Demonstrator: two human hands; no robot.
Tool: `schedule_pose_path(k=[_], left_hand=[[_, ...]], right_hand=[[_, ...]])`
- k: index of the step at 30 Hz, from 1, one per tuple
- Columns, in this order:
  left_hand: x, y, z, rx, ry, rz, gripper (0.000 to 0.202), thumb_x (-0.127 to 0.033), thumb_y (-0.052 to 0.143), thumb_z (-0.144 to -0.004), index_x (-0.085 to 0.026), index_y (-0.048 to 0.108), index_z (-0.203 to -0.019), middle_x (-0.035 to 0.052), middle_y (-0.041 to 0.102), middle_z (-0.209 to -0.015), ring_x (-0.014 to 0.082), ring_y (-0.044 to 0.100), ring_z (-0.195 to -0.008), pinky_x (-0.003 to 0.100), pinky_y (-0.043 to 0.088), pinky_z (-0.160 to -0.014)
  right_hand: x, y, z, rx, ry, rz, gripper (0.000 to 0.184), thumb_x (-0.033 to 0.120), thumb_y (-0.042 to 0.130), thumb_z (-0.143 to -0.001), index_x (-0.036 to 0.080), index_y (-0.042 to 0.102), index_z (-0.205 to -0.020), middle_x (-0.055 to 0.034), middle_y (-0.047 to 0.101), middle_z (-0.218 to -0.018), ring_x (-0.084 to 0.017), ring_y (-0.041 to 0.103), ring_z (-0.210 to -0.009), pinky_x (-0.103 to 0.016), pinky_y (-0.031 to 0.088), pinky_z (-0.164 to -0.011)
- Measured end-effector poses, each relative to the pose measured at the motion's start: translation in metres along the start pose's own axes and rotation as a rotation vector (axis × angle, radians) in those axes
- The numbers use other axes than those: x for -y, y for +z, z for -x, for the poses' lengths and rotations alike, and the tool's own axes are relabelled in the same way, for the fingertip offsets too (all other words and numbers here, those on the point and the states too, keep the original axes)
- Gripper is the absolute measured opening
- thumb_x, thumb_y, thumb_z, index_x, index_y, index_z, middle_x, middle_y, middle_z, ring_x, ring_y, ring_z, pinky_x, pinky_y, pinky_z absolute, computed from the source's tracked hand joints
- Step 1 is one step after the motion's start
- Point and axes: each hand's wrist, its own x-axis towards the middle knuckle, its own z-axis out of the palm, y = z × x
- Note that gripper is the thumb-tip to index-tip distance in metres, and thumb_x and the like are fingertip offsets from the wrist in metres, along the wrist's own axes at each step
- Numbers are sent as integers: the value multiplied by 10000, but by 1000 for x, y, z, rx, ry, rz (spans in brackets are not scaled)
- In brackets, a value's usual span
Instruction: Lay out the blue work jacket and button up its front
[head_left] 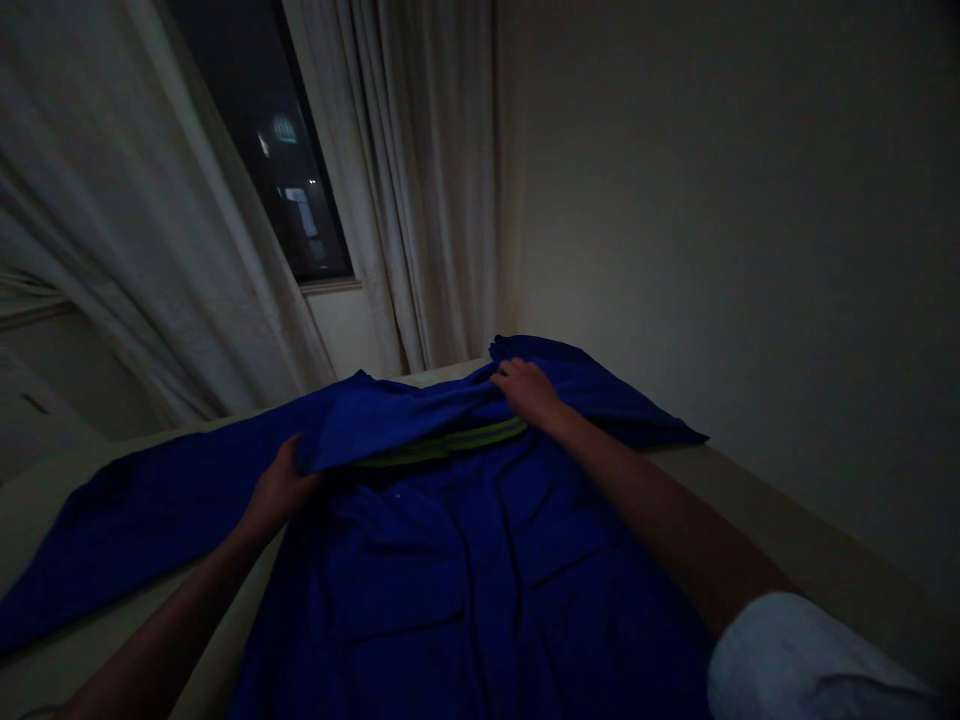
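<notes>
A blue work jacket point(450, 560) with a yellow-green stripe point(442, 445) lies spread on a pale flat surface point(817, 560). Its top part is folded down over the stripe. My left hand point(279, 490) grips the folded edge of the cloth at the left, fingers tucked under it. My right hand point(527, 390) rests on the folded cloth further back, fingers curled into the fabric. One long sleeve point(127, 530) stretches out to the left. A white sleeve covers my right upper arm.
Pale curtains point(390, 190) hang at the back and left, framing a dark window point(277, 150). A bare wall point(712, 220) runs along the right side of the surface. The room is dim.
</notes>
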Motion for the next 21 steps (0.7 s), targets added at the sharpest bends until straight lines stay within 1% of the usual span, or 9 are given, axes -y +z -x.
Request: schedule_pose_path(k=[2, 4, 7, 9, 11, 13, 16, 18, 21], left_hand=[[-3, 0, 2, 38, -69, 69, 839, -371, 662, -857, -101, 356, -1590, 228, 671, -1419, 347, 706, -1234, 424, 577, -997], [-9, 2, 4, 82, -63, 54, 760, -305, 670, -836, -107, 440, -1533, 218, 693, -1385, 354, 707, -1224, 420, 573, -983], [-18, 7, 6, 76, -58, -10, 622, -296, 650, -849, -90, 553, -1428, 216, 709, -1344, 352, 704, -1209, 404, 569, -962], [-23, 9, 7, 77, -18, -122, 527, -294, 608, -878, -94, 616, -1365, 210, 724, -1298, 351, 709, -1181, 407, 565, -959], [-25, 7, 11, 99, 81, -265, 477, -199, 552, -870, -104, 663, -1325, 199, 732, -1269, 339, 713, -1160, 406, 555, -979], [-25, 2, 19, 100, 194, -347, 579, -90, 488, -839, -116, 642, -1396, 182, 723, -1310, 316, 708, -1181, 393, 540, -1018], [-18, -5, 35, 8, 236, -321, 813, -38, 421, -842, -159, 385, -1645, 155, 656, -1459, 304, 683, -1255, 393, 537, -1040], [-9, -7, 42, 0, 167, -277, 879, -52, 408, -860, -199, 231, -1708, 153, 616, -1515, 314, 691, -1251, 412, 560, -1000], [3, -9, 36, 164, 96, -211, 827, -114, 479, -856, -184, 346, -1669, 169, 661, -1453, 325, 700, -1238, 440, 549, -1036]], right_hand=[[-20, -7, -2, -120, 71, -68, 376, 186, 548, -1032, 207, 709, -1372, -173, 606, -1464, -345, 468, -1397, -481, 399, -1120], [-39, 1, 3, -62, 241, -228, 289, 338, 673, -998, 200, 791, -1223, -129, 687, -1358, -315, 557, -1305, -400, 440, -1076], [-56, 32, 15, 51, 512, -370, 386, 501, 667, -982, 150, 820, -930, -104, 777, -1024, -281, 695, -1049, -329, 515, -924], [-60, 53, 19, -10, 618, -343, 382, 485, 646, -986, 131, 788, -993, -133, 772, -1031, -300, 704, -1065, -338, 529, -907], [-62, 68, 16, -86, 702, -321, 400, 426, 736, -921, 114, 727, -1172, -181, 743, -1182, -323, 677, -1172, -357, 529, -950], [-66, 76, 7, -118, 746, -330, 541, 316, 829, -821, 99, 664, -1288, -207, 724, -1240, -329, 687, -1172, -362, 538, -948], [-76, 79, -7, -114, 736, -385, 584, 131, 805, -749, 125, 665, -1316, -147, 772, -1138, -279, 737, -1049, -311, 544, -898], [-84, 81, -11, -107, 721, -423, 476, 128, 763, -760, 162, 724, -1234, -93, 794, -1032, -255, 751, -984, -284, 541, -860], [-89, 90, -10, -84, 733, -470, 196, 298, 744, -817, 182, 783, -971, -78, 783, -864, -267, 756, -869, -296, 539, -759]])
